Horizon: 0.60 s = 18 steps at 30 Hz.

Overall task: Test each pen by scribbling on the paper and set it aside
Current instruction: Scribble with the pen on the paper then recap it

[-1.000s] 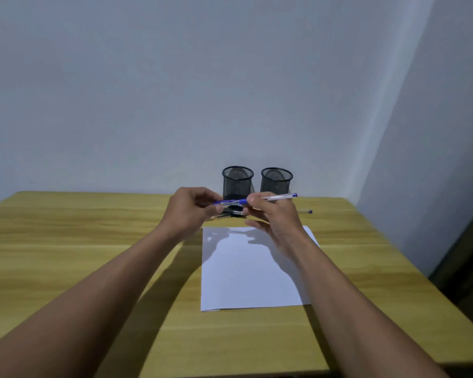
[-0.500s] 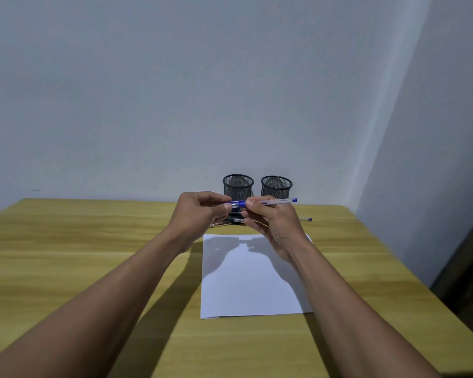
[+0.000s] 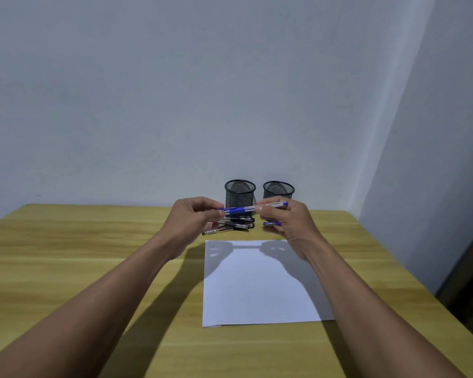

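A blue-and-clear pen (image 3: 243,210) is held level in the air over the far end of the paper, in front of the cups. My left hand (image 3: 193,218) pinches its blue left end. My right hand (image 3: 288,222) grips the clear barrel, whose blue tip sticks out to the right. A small blue piece (image 3: 271,223) shows at my right hand's lower fingers; I cannot tell what it is. The white paper (image 3: 257,285) lies flat on the table below, with faint marks in its far left corner. Several dark pens (image 3: 230,226) lie piled just beyond the paper.
Two black mesh pen cups (image 3: 240,193) (image 3: 278,190) stand side by side at the back of the wooden table (image 3: 93,255), against the wall. The table's right edge (image 3: 421,282) runs close beside the paper. A wall corner rises at the right.
My hands have drawn apart along the pen, so more of its blue part shows between them. The view has tilted slightly, with the table lower in the picture.
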Each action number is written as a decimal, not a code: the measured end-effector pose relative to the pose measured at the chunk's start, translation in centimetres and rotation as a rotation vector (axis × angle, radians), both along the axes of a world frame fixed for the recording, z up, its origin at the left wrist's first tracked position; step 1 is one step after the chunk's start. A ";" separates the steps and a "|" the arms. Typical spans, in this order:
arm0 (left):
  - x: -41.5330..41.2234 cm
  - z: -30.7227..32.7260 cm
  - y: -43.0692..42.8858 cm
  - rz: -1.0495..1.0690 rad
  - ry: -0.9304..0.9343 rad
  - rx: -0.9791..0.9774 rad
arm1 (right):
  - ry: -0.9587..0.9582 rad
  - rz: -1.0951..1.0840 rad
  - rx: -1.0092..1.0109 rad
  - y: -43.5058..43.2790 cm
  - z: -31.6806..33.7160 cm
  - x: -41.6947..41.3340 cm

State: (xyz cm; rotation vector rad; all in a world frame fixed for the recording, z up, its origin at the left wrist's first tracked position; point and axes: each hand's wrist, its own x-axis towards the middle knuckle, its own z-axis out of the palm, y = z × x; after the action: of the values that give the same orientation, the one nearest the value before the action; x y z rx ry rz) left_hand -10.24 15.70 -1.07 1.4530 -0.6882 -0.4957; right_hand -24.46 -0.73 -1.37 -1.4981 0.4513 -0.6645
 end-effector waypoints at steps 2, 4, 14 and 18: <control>-0.1 0.1 0.0 0.003 -0.010 0.006 | 0.029 -0.020 -0.118 -0.4 0.5 -0.4; -0.3 0.2 -0.2 0.008 -0.014 -0.001 | 0.062 -0.067 -0.227 -0.6 1.0 -0.5; -0.7 0.4 -0.8 0.017 -0.045 -0.007 | 0.236 -0.047 -0.688 -0.8 1.7 -0.6; -1.6 0.1 -2.7 -0.011 -0.092 0.024 | 0.294 -0.103 -0.746 -1.7 1.7 -2.0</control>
State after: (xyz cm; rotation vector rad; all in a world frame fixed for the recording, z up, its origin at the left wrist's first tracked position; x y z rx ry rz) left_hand -11.86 13.05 -1.00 1.5024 -0.7660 -0.4488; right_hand -26.49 -2.43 0.29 -2.3100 0.5358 -0.7363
